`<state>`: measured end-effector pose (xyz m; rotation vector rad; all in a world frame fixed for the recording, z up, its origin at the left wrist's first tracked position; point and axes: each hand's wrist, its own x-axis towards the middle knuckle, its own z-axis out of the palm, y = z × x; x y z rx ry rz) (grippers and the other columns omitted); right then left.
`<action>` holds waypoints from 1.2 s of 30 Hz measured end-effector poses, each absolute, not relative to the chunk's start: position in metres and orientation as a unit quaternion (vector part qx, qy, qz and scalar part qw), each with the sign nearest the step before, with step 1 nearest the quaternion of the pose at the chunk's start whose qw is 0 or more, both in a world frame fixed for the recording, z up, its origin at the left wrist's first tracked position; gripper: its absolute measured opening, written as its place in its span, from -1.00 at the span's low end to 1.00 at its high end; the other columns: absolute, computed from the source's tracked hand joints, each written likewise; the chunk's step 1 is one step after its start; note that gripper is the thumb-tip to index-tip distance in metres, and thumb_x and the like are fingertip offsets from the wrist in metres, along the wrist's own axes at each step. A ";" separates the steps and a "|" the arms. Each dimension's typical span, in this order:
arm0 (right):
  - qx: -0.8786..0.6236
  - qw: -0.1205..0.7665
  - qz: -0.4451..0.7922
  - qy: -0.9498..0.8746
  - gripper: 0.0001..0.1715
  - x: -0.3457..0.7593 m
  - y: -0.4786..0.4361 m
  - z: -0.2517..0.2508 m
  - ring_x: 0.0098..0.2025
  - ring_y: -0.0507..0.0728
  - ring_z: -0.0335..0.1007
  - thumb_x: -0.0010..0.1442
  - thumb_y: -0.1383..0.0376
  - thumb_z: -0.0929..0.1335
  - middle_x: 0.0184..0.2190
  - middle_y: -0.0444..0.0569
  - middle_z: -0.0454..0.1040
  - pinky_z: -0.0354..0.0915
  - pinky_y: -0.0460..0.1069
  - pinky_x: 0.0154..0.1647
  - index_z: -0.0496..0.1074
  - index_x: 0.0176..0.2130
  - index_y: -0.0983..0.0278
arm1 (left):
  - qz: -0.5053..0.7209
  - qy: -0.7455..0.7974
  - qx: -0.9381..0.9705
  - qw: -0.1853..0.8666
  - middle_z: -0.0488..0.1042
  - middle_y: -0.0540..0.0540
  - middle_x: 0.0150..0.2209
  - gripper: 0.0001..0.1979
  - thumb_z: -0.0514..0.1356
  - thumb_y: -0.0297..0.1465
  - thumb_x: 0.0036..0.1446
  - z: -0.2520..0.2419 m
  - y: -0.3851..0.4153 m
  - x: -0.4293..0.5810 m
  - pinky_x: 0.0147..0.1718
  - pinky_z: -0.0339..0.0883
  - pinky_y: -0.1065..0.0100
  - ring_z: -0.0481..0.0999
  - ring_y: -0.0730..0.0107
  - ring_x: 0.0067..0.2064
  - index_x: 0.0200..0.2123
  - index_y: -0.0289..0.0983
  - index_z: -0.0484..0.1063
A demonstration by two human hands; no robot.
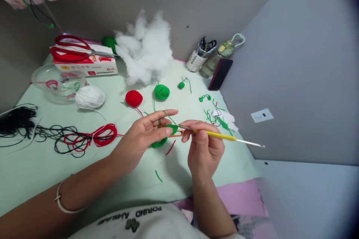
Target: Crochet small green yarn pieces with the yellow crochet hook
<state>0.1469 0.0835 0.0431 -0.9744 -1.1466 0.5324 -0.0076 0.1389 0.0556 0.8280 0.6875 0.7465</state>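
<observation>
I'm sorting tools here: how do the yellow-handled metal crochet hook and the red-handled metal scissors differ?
The yellow-handled crochet hook is in the right hand; the red-handled scissors rest on a red-and-white cardboard box. The hook is one slim rod; the scissors have two large looped handles. Both have coloured handles and silvery metal ends.

Shiny metal hook shaft (249, 143), smooth plastic handle (216, 134)

From afar, I view red-handled scissors (89, 52) resting on a printed box (98, 69) and a phone (221, 74) tilted beside a lidded bottle (209, 64).
</observation>
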 end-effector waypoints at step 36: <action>-0.483 0.682 0.253 -0.488 -0.77 0.151 0.084 0.053 -0.42 0.05 0.50 0.42 0.22 0.35 -0.32 -0.06 0.62 0.48 0.00 -0.41 0.60 -0.23 0.19 | 0.367 0.328 0.398 0.774 0.44 0.03 -0.32 -0.66 0.42 -0.32 0.17 0.059 0.139 -0.009 -0.29 0.25 0.41 0.36 0.43 -0.29 0.04 -0.07 0.67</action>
